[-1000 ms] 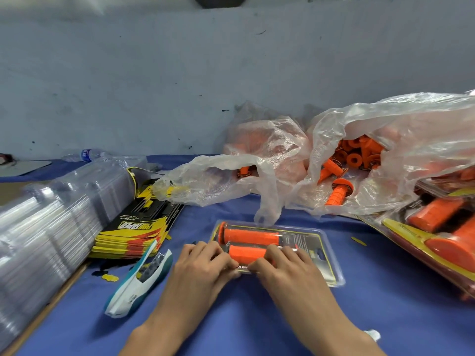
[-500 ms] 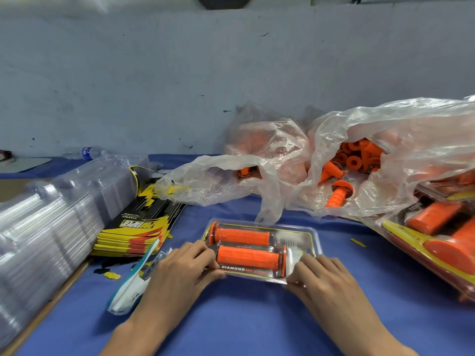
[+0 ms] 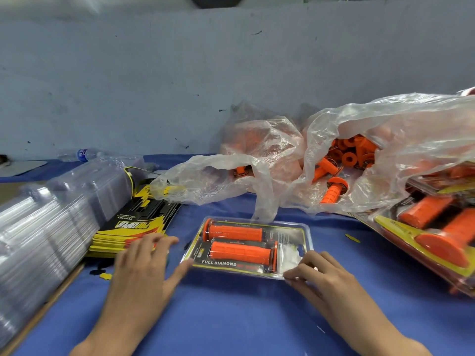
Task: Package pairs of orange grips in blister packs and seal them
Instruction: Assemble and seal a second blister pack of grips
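A clear blister pack [image 3: 295, 236] with a yellow and black card lies flat on the blue cloth in front of me. Two orange grips [image 3: 239, 244] lie side by side inside it. My right hand [image 3: 321, 276] pinches the pack's near right corner. My left hand [image 3: 146, 263] hovers with spread fingers over the spot left of the pack, its thumb touching the pack's near left corner. Loose orange grips [image 3: 331, 191] spill from a clear plastic bag [image 3: 401, 140] behind the pack.
A stack of yellow and black cards [image 3: 133, 222] and a long row of empty clear blisters [image 3: 51, 222] lie on the left. Filled packs [image 3: 434, 227] pile up at the right edge. A second bag [image 3: 257, 140] and a water bottle [image 3: 82, 154] sit by the wall.
Both hands moved apart off the middle of the pack. The right hand went to the near right corner. The left hand lifted away leftward, fingers spreading, covering the white and teal object.
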Demonstrator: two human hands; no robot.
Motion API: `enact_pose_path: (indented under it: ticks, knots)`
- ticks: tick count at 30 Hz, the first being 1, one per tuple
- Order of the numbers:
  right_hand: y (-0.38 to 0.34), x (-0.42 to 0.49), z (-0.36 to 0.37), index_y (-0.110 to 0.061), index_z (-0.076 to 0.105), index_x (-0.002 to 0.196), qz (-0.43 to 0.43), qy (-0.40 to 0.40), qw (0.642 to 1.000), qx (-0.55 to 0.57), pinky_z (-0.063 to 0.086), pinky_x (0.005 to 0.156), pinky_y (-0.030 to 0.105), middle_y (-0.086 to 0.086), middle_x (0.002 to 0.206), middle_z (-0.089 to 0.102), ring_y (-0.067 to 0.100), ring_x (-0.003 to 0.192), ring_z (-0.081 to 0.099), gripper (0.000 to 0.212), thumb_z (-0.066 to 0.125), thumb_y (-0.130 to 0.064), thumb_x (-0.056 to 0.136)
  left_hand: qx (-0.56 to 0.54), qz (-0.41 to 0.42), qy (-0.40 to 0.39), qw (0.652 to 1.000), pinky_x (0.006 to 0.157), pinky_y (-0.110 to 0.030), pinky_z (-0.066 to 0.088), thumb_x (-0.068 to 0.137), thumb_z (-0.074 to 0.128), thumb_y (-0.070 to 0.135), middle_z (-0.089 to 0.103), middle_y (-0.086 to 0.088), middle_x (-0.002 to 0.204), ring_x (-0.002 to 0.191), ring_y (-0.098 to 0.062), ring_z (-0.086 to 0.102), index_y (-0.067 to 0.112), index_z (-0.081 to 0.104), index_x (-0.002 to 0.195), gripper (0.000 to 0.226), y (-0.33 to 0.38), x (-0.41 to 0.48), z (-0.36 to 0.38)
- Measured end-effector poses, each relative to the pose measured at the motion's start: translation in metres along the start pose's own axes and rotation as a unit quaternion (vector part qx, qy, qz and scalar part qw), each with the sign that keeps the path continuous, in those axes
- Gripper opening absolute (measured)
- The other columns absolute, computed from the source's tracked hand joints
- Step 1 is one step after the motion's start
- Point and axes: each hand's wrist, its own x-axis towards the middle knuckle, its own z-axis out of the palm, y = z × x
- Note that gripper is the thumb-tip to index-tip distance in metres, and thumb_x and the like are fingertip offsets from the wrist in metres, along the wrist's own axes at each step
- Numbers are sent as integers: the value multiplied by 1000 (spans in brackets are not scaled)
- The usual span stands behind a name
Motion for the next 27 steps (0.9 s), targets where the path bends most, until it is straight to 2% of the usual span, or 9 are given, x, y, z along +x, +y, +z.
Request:
enact_pose_path:
  ticks: [3, 7, 11, 12, 14, 16, 18, 23, 27]
  knots:
    - [1, -2, 0, -31, 67, 93, 7, -11, 1000, 25, 32, 65, 9, -15, 87, 50, 6, 75, 51, 12, 56, -37, 91, 54, -125, -59, 989, 74, -49, 48, 79, 47, 69, 59, -12, 108, 94, -40, 60, 15, 59, 122, 71, -16, -11, -4]
    - [0, -2, 1, -32, 68, 102, 20, -31, 998, 54, 31, 69, 6, -16, 92, 51, 1, 81, 50, 18, 52, -36, 94, 105, -193, -210, 953, 85, -40, 44, 84, 53, 67, 58, -2, 125, 112, -27, 55, 22, 38, 144, 76, -27, -15, -8]
    - [-2, 0, 5, -32, 58, 102, 20, -54, 995, 84, 42, 71, 12, -20, 100, 52, 0, 89, 53, 11, 60, -25, 94, -141, -321, -157, 923, 69, -39, 43, 88, 59, 57, 68, -9, 101, 94, -34, 62, 16, 59, 114, 48, -22, -7, -21]
    - [-2, 1, 5, -33, 56, 100, 25, -53, 994, 89, 43, 71, 13, -20, 99, 52, 0, 88, 53, 13, 62, -24, 93, -266, -352, -119, 890, 64, -38, 42, 92, 56, 53, 69, -11, 90, 80, -34, 62, 11, 63, 104, 45, -19, -3, -27]
    - [-4, 4, 4, -33, 56, 96, 27, -48, 994, 90, 41, 69, 12, -19, 97, 53, 1, 87, 54, 4, 58, -29, 95, -503, -422, -113, 746, 53, -36, 46, 100, 42, 39, 67, -18, 80, 55, -30, 56, 1, 67, 93, 45, -9, 8, -37]
    - [-7, 5, 3, -29, 59, 93, 30, -45, 994, 100, 41, 68, 11, -19, 98, 54, 2, 86, 56, 12, 49, -36, 96, -636, -454, -204, 589, 37, -33, 47, 93, 36, 30, 60, -27, 67, 37, -30, 50, -4, 72, 81, 51, 11, 17, -49]
    - [-8, 6, 1, -25, 62, 92, 37, -46, 992, 110, 41, 70, 9, -19, 100, 56, 0, 87, 57, 20, 48, -39, 95, -658, -451, -319, 511, 32, -28, 44, 78, 42, 28, 56, -30, 59, 31, -30, 48, -9, 72, 82, 48, 30, 14, -53]
    - [-13, 6, 0, -20, 66, 88, 55, -33, 991, 121, 41, 74, 6, -16, 99, 61, -1, 86, 58, 7, 64, -26, 90, -560, -365, -480, 568, 53, -29, 42, 51, 77, 76, 61, -24, 76, 54, -26, 53, 0, 76, 94, 86, 58, -15, -35]
    - [-15, 6, 0, -20, 65, 85, 62, -17, 989, 131, 44, 74, 9, -16, 96, 63, 0, 84, 60, 6, 71, -21, 87, -558, -352, -511, 551, 51, -29, 46, 44, 78, 82, 66, -18, 74, 49, -27, 58, 5, 76, 90, 90, 75, -8, -24]
